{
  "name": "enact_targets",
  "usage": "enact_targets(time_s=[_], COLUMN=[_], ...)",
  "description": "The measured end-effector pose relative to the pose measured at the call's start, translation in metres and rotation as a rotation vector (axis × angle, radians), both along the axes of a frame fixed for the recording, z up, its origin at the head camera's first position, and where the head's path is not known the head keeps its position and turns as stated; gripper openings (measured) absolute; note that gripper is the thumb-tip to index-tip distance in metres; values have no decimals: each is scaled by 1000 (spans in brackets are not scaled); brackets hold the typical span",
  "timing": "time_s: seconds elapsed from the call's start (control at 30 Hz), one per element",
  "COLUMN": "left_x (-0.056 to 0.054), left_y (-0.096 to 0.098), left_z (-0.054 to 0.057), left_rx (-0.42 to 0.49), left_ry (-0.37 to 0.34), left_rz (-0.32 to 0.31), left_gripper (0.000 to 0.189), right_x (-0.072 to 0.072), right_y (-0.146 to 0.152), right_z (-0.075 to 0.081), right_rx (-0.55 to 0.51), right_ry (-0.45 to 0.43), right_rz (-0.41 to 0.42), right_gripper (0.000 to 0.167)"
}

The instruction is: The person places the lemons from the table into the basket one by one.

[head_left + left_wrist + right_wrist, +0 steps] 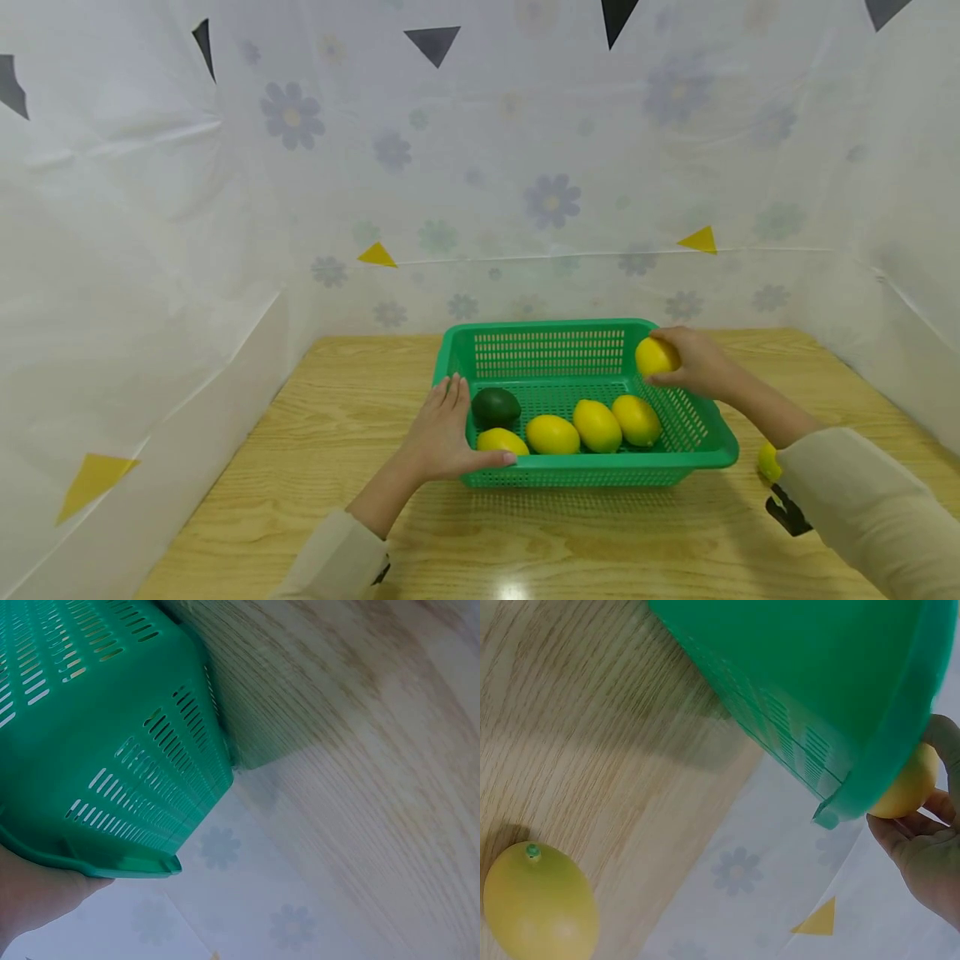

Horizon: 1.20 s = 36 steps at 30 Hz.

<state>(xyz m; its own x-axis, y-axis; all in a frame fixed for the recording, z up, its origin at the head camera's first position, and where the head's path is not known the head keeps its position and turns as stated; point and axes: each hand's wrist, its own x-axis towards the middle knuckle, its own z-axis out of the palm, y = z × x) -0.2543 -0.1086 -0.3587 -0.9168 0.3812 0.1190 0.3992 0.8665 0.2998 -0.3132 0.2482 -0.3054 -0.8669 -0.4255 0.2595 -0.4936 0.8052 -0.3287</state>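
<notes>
A green plastic basket (585, 461) with slotted walls stands on the wooden table. My left hand (442, 429) rests on its left front corner, fingers straight over the left rim and thumb along the front rim. At the right end, my right hand (697, 362) grips a yellow lemon (656, 357) just inside the rim, above the basket floor. In the right wrist view, this lemon (911, 784) shows between thumb and fingers, partly hidden by the rim. Inside the basket lie a dark green avocado-like fruit (496, 407) and several lemons (597, 426) along the front.
Another lemon (768, 462) lies on the table right of the basket, partly hidden by my right sleeve; the right wrist view shows this lemon (540, 900) more fully. White flowered sheeting (480, 167) encloses the wooden table (337, 400) at the back and sides.
</notes>
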Motion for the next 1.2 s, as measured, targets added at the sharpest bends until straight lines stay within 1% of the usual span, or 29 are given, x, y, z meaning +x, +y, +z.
enact_targets(time_s=[0.33, 0.57, 0.77, 1.0, 1.2], left_x=[0, -1, -1, -1, -2], left_y=[0, 0, 1, 2, 2], left_z=[1, 0, -2, -2, -3], left_rx=[-6, -14, -9, -5, -9], left_ry=[9, 2, -4, -8, -7], left_rz=[0, 5, 8, 14, 15], left_gripper=[130, 133, 130, 134, 135], right_x=[-2, -10, -14, -15, -22], right_y=[-4, -6, -9, -13, -16], right_z=[-3, -13, -22, -24, -28], right_rx=[18, 66, 118, 147, 164], right_ry=[-1, -2, 1, 6, 4], right_rz=[4, 35, 55, 65, 62], right_gripper=[66, 64, 62, 62, 60])
